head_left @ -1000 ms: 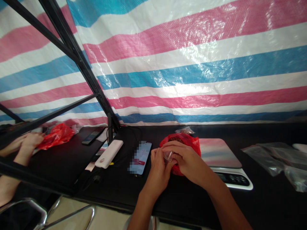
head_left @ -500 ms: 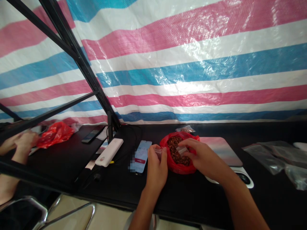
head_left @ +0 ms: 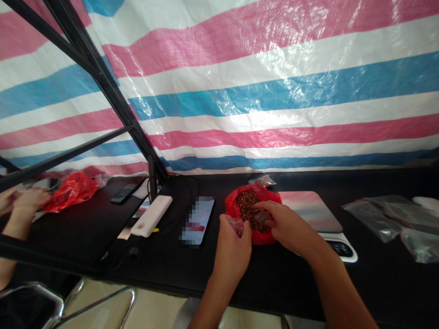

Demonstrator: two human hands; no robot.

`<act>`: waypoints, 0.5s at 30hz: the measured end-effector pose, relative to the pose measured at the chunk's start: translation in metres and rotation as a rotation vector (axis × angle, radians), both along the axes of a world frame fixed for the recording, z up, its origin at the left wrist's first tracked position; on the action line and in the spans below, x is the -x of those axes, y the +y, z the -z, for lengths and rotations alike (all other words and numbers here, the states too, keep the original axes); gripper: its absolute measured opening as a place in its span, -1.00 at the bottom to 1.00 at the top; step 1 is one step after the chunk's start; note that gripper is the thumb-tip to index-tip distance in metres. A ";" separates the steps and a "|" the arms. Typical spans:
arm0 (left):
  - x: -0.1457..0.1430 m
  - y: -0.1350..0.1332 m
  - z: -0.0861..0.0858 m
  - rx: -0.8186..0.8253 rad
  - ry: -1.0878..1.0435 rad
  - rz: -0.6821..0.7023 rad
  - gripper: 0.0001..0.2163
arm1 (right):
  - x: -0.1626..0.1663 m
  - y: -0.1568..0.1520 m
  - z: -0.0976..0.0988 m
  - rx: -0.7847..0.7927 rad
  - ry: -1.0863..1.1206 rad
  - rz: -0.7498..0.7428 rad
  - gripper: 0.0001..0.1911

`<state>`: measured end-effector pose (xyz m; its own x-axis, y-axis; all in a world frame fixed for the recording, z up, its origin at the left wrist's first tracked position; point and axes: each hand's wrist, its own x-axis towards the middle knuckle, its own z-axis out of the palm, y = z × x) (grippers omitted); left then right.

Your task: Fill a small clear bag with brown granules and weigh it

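My left hand (head_left: pixel 233 257) sits at the near left edge of a red plastic bag (head_left: pixel 236 208), its fingers shut on a small clear plastic bag (head_left: pixel 235 225). The red bag lies open on the black table and holds loose brown granules (head_left: pixel 247 205). My right hand (head_left: pixel 287 228) reaches in from the right over the bag's mouth. Its fingertips pinch a small clear plastic piece (head_left: pixel 262 217) among the granules. The two hands are close together but not touching.
A digital scale (head_left: pixel 310 211) stands right of the bag, with loose clear bags (head_left: pixel 379 219) beyond it. A blurred phone (head_left: pixel 198 220) and white power bank (head_left: pixel 151 216) lie left. Past a black metal frame (head_left: pixel 103 87), a co-worker's hand (head_left: pixel 31 201) works near another red bag (head_left: pixel 71 193).
My hands have separated from their position together over the red bag, uncovering the brown granules. My left hand has shifted right towards the bag since the last frame, and my right fingertips stay over the granules.
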<state>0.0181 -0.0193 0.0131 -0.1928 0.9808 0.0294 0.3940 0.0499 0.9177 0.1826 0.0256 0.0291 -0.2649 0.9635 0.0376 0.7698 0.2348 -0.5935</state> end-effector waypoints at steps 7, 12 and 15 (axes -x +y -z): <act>0.004 0.005 0.011 0.027 -0.195 0.074 -0.85 | 0.011 0.002 0.000 -0.075 -0.143 -0.030 -0.53; 0.008 0.005 0.012 0.062 -0.227 0.088 -0.87 | 0.021 0.002 -0.005 -0.118 -0.224 0.040 -0.65; 0.010 0.006 0.011 0.007 -0.165 0.067 -0.88 | 0.021 0.003 -0.002 -0.100 -0.190 0.029 -0.62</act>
